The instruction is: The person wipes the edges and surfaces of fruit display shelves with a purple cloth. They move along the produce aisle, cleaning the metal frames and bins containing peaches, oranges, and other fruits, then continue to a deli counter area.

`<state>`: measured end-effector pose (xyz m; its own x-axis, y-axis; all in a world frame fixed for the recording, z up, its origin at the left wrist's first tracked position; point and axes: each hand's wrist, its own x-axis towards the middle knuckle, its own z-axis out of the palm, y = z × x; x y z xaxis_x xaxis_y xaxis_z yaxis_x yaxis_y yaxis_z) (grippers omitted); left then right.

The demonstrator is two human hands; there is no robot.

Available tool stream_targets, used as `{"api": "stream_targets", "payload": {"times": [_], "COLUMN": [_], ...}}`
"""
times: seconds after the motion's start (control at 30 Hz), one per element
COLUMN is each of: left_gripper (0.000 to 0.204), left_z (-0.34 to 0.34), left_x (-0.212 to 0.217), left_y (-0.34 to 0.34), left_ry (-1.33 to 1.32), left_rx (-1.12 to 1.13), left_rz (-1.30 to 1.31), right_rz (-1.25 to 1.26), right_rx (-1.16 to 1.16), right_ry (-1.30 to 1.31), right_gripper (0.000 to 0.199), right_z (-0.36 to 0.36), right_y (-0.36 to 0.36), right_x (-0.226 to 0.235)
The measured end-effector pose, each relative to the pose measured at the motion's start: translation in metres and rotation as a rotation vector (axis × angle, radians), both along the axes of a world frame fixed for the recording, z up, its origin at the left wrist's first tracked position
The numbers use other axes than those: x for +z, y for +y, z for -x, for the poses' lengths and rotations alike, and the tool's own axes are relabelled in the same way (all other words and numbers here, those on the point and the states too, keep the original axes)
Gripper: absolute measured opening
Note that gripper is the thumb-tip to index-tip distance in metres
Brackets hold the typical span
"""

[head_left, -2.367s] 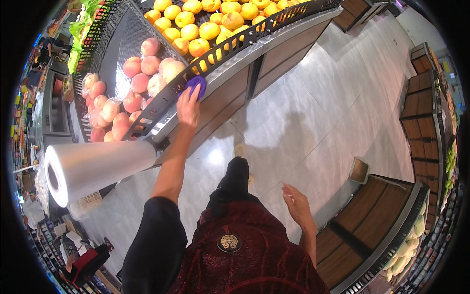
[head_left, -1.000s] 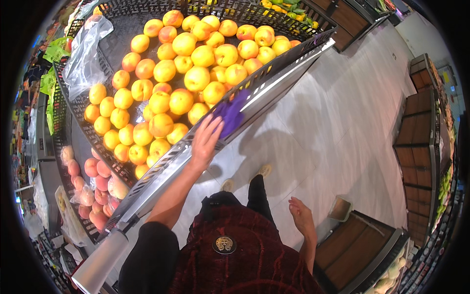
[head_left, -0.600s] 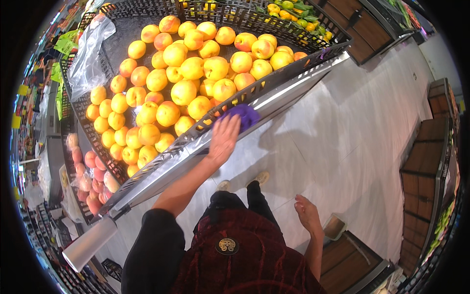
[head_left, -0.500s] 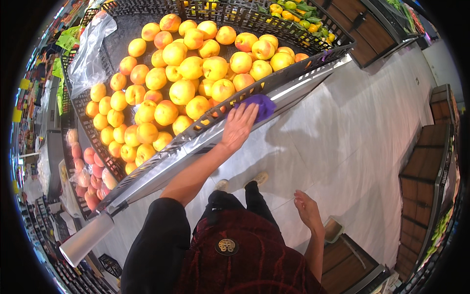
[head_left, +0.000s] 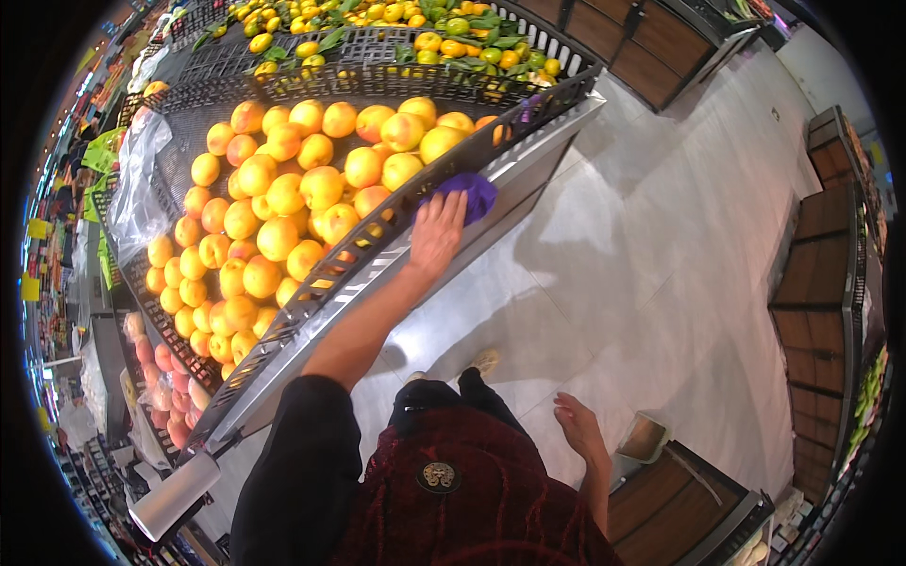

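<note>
- Pressing flat on a purple cloth (head_left: 469, 193), the left hand (head_left: 436, 236) has its fingers spread and laid over the cloth's near edge, pinning it against the sloped metal front rail (head_left: 377, 274) of the fruit display; it presses rather than grips.
- The cloth looks soft, light and limp, bunched just past the fingertips; it would likely crumple under any grip and slide easily on smooth metal, so a flat palm or a pinch at the bunched part seems the surest hold.
- Just beyond the hand, behind the black mesh edge (head_left: 359, 250), lies a heap of orange-yellow round fruit (head_left: 283, 208); farther off, small citrus with leaves (head_left: 377, 14).
- Back along the forearm, toward the elbow, reddish fruit (head_left: 156, 363) and a plastic bag roll (head_left: 175, 495).
- The right hand (head_left: 578, 429) hangs low by the hip, loosely open and holding nothing, above a pale tiled floor (head_left: 661, 255).
</note>
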<state>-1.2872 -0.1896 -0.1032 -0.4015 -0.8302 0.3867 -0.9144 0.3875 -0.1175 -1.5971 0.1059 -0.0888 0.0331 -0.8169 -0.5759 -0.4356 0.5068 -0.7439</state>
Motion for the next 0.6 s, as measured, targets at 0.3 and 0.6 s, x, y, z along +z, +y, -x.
{"api": "stream_targets", "payload": {"times": [0.3,0.6], "left_gripper": [0.054,0.051], "left_z": [-0.024,0.093], "left_x": [0.009,-0.014], "left_y": [0.036,-0.098], "left_ry": [-0.076,-0.076], "left_rx": [0.007,-0.103], "left_rz": [-0.098,0.041], "right_rz": [0.017,0.086], "right_rx": [-0.137,0.037], "right_ry": [0.086,0.075], "right_gripper": [0.035,0.037], "right_z": [0.056,0.051], "right_y": [0.009,-0.076], "right_x": [-0.020,-0.012]}}
